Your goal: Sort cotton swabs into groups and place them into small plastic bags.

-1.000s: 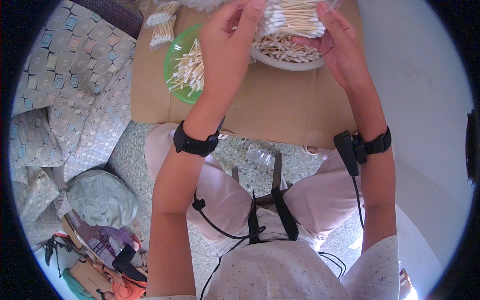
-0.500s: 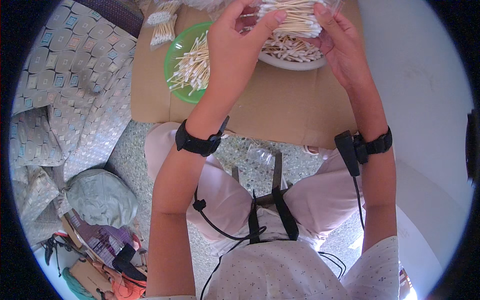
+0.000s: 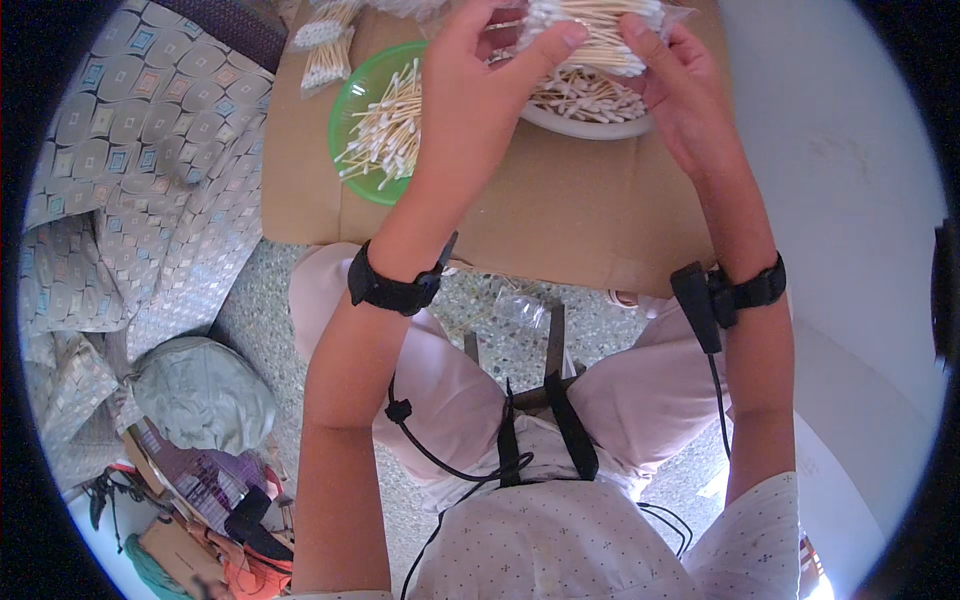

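Observation:
Between my two hands is a clear plastic bag of cotton swabs [image 3: 598, 38], held over a white bowl [image 3: 580, 128]. My left hand [image 3: 480, 90] grips the bag's left side, thumb lying across the swabs. On the other side my right hand [image 3: 680, 85] pinches the bag, with its thumb on top and its fingers partly hidden behind. Loose swabs [image 3: 588, 98] fill the white bowl below. A green bowl [image 3: 345, 110], also heaped with loose swabs [image 3: 388, 135], stands left of it, partly covered by my left hand and forearm.
Filled swab packets [image 3: 327, 55] lie at the table's far left, with clear plastic [image 3: 405, 8] at the far edge. The cardboard-covered table [image 3: 560, 215] borders a white wall [image 3: 835, 150] on the right. Patterned cloth [image 3: 150, 150] and a grey-green round bag [image 3: 205, 395] are at left.
The bag has tilted slightly and shifted a little to the right in my hands. My right thumb has slid left and downward on it. The bowls have not moved.

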Demonstrator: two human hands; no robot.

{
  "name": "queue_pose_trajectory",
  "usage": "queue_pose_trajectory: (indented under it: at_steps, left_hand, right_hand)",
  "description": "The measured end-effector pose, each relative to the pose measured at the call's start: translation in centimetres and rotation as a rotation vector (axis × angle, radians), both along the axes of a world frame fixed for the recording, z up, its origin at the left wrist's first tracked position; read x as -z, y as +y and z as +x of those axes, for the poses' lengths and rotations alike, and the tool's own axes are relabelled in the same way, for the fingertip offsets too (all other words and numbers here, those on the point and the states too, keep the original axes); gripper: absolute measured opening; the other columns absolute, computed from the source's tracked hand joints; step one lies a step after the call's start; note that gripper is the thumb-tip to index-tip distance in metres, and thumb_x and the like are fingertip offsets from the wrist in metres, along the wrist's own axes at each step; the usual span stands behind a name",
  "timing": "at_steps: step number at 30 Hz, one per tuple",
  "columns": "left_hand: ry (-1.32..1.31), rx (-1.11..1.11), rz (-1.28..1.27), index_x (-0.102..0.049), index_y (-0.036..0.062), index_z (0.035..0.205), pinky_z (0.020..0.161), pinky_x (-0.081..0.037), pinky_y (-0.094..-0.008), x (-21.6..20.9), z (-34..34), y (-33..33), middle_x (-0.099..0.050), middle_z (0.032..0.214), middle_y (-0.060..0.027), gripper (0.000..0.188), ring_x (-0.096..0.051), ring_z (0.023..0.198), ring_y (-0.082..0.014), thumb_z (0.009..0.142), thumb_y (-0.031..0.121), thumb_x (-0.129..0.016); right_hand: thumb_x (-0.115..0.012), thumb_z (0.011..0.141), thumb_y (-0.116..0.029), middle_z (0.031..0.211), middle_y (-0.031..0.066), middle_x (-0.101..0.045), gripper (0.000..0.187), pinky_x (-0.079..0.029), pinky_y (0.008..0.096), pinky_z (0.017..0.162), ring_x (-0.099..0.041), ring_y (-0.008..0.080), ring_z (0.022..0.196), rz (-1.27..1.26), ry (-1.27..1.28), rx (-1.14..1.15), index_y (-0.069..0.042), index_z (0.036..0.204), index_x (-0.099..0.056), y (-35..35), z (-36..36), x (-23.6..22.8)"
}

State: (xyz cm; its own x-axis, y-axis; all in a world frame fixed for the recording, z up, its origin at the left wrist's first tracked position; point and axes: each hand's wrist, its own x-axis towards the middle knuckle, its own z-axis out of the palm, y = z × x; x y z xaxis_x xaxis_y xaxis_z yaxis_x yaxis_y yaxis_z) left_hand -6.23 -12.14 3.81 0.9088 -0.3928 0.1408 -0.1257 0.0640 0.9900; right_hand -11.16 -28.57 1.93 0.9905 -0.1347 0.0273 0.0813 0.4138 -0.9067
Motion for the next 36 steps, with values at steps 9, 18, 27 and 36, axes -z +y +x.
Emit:
queue_pose_trajectory:
  at_steps: [9, 18, 27, 36]
  left_hand:
    - [0.096, 0.270, -0.147, -0.039, -0.0055, 0.132, 0.094, -0.041, -0.0267, -1.5, -0.3, 0.0, -0.052, 0.123, -0.0126, 0.058, -0.051, 0.111, -0.0163, 0.083, 0.006, -0.068]
    - [0.012, 0.230, -0.138, -0.039, -0.0040, 0.133, 0.093, -0.041, -0.0268, -0.3, 0.5, 0.0, -0.052, 0.122, -0.0112, 0.055, -0.052, 0.109, -0.0157, 0.085, 0.006, -0.064]
    - [0.084, 0.105, -0.291, -0.045, -0.0015, 0.126, 0.090, -0.043, -0.0272, -0.2, 0.4, 0.1, -0.054, 0.113, -0.0083, 0.040, -0.054, 0.103, -0.0138, 0.090, 0.011, -0.059]
    - [-0.315, -0.554, 0.234, -0.060, 0.0009, 0.098, 0.068, -0.045, -0.0228, -1.4, 9.0, 8.1, -0.061, 0.089, -0.0045, 0.032, -0.056, 0.079, -0.0106, 0.083, 0.027, -0.070]
  right_hand:
    - [-0.048, 0.096, -0.023, 0.118, 0.0147, -0.056, 0.040, -0.054, 0.0322, 0.084, -0.061, 0.0208, 0.101, 0.139, -0.028, -0.058, 0.000, 0.128, -0.040, 0.0, -0.1, -1.2]
    - [-0.059, 0.091, -0.016, 0.125, 0.0127, -0.049, 0.057, -0.048, 0.0369, 0.093, -0.053, 0.0217, 0.112, -0.037, 0.049, -0.136, -0.002, 0.137, -0.028, 0.0, -0.2, -0.3]
    - [-0.060, 0.090, -0.021, 0.126, 0.0129, -0.051, 0.058, -0.047, 0.0315, 0.090, -0.054, 0.0192, 0.112, -0.423, -0.019, 0.078, -0.002, 0.137, -0.032, 3.7, -1.3, -3.4]
    - [-0.063, 0.085, -0.023, 0.120, 0.0064, -0.058, 0.041, -0.043, 0.0306, 0.087, -0.055, 0.0167, 0.105, -0.850, -0.091, 0.308, -0.012, 0.124, -0.056, -1.2, -0.2, -0.6]
